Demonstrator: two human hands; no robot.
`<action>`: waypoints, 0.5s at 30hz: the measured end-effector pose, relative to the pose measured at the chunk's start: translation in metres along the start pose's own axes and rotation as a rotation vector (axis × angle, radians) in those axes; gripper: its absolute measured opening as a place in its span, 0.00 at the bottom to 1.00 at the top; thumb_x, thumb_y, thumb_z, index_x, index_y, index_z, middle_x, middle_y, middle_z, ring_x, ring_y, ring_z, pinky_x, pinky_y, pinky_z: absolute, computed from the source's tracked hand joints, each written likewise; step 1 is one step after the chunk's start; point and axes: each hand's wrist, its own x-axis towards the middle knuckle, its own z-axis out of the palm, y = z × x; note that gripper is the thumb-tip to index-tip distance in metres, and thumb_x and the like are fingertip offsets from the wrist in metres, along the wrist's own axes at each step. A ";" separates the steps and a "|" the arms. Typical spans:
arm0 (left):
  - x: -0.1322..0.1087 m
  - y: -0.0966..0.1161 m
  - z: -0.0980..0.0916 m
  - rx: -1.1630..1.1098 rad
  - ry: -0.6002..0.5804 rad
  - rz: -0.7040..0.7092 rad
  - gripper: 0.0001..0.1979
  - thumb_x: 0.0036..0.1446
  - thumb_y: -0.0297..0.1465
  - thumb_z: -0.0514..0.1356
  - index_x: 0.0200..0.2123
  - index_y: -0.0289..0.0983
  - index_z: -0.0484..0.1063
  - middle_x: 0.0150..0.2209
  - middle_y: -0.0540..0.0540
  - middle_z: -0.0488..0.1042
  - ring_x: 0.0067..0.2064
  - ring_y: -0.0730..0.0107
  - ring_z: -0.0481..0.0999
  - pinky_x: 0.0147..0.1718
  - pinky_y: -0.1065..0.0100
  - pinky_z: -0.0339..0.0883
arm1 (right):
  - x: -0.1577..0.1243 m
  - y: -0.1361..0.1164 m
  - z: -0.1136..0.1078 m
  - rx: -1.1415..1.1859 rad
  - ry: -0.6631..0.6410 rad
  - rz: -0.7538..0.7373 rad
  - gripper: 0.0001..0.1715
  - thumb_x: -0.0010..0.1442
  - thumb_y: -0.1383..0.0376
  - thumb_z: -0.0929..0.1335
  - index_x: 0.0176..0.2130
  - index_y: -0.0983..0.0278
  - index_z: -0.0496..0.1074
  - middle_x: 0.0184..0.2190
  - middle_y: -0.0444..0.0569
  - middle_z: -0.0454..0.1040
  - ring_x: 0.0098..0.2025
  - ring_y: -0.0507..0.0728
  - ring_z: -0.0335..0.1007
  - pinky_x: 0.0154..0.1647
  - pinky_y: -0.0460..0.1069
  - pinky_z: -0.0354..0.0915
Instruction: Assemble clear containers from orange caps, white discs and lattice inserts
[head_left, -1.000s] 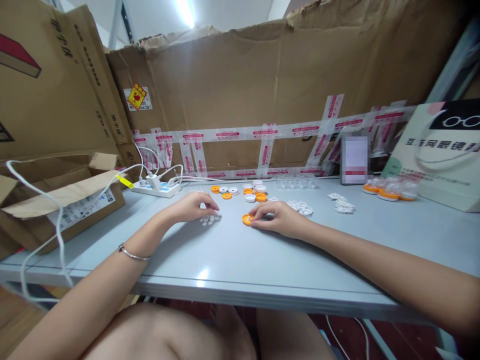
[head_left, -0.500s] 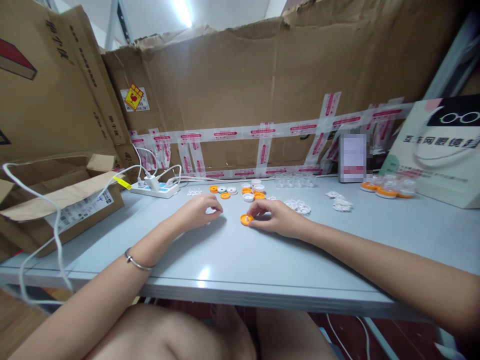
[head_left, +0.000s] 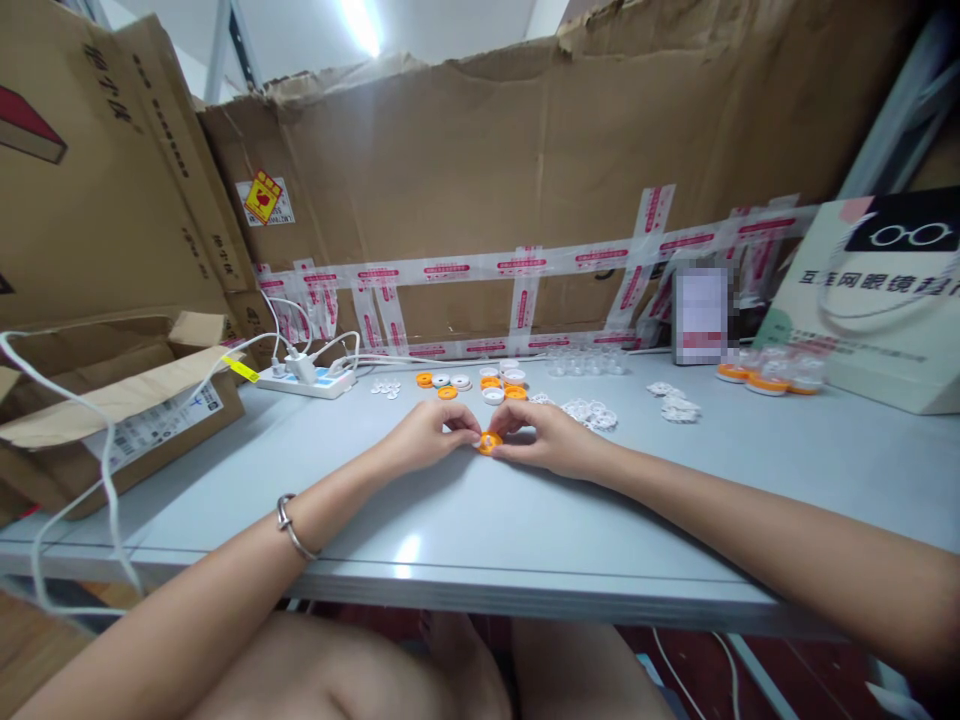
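Near the middle of the table [head_left: 600, 520], my right hand [head_left: 555, 440] pinches the right rim of a round, shallow orange plastic piece [head_left: 489, 449]. Something small and pale sits at its centre. My left hand [head_left: 431, 437] is closed, thumb and fingertips together at the left rim of the orange piece. A tiny white piece [head_left: 476, 441] shows at those fingertips, too small to make out fully. Just behind my hands lie more round pieces, orange [head_left: 448, 393] and white [head_left: 493, 396]. A heap of white toothed rings [head_left: 591, 414] lies behind my right hand.
Small white parts [head_left: 386, 388] and a power strip [head_left: 307, 379] stand back left, beside an open carton [head_left: 172, 400]. Clear plastic cups [head_left: 589, 362] line the back. Rightward are more white rings [head_left: 675, 405], a phone [head_left: 701, 315], orange-based clear domes [head_left: 772, 372] and a paper bag [head_left: 862, 300].
My left hand has moved right, from apart to the left rim of the orange piece. My right hand keeps its hold and has shifted very little.
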 end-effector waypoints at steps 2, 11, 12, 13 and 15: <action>0.000 0.001 0.001 -0.007 -0.002 -0.009 0.03 0.50 0.26 0.60 0.28 0.33 0.74 0.25 0.50 0.76 0.28 0.74 0.71 0.29 0.74 0.63 | 0.000 -0.001 0.000 0.005 -0.001 -0.005 0.09 0.51 0.62 0.69 0.33 0.64 0.67 0.32 0.48 0.73 0.36 0.54 0.70 0.41 0.51 0.67; -0.004 0.004 0.001 -0.001 0.018 -0.018 0.05 0.51 0.27 0.58 0.28 0.34 0.74 0.28 0.49 0.77 0.31 0.72 0.73 0.31 0.72 0.64 | -0.001 -0.007 0.002 0.018 -0.018 -0.011 0.09 0.51 0.61 0.68 0.32 0.63 0.65 0.32 0.47 0.73 0.36 0.54 0.70 0.40 0.52 0.68; -0.004 0.004 0.000 0.000 0.018 -0.014 0.05 0.51 0.27 0.58 0.28 0.34 0.74 0.28 0.49 0.77 0.31 0.72 0.73 0.32 0.72 0.64 | -0.001 -0.007 0.002 0.018 -0.017 -0.011 0.09 0.51 0.61 0.68 0.33 0.63 0.65 0.32 0.47 0.73 0.36 0.54 0.70 0.40 0.52 0.68; -0.005 0.004 0.000 0.000 0.013 -0.008 0.04 0.51 0.27 0.58 0.29 0.34 0.74 0.28 0.49 0.77 0.31 0.71 0.73 0.32 0.72 0.64 | -0.001 -0.007 0.002 0.017 -0.016 -0.010 0.10 0.51 0.61 0.68 0.33 0.63 0.65 0.32 0.47 0.73 0.36 0.54 0.70 0.40 0.52 0.68; -0.007 0.005 0.000 0.003 -0.004 0.003 0.04 0.50 0.28 0.59 0.29 0.34 0.74 0.28 0.48 0.77 0.31 0.71 0.73 0.32 0.72 0.64 | -0.001 -0.006 0.002 0.015 -0.012 -0.008 0.10 0.51 0.61 0.68 0.33 0.63 0.65 0.32 0.47 0.73 0.36 0.54 0.70 0.40 0.52 0.68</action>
